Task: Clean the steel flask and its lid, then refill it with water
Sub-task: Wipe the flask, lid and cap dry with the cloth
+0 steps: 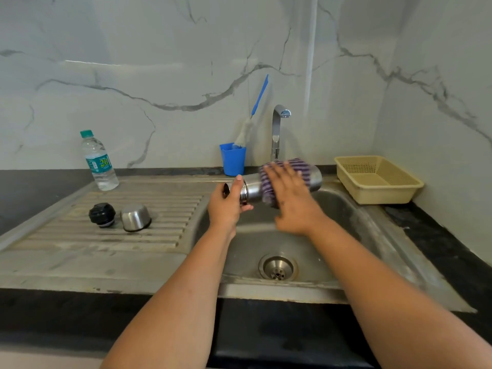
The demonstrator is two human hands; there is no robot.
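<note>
Over the sink (346, 235), the left hand (226, 206) has its grip closed around the steel flask (253, 189) at its neck, held sideways; the right hand (290, 198) presses a striped cloth (266, 182) around its body, fingers spread; the lid (135, 217) lies far left on the drainboard (106, 235).

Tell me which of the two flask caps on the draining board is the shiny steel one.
The steel cup lid, lying tilted to the right of the black stopper. It is bare metal with a dark rim; the stopper is all black plastic.
</note>
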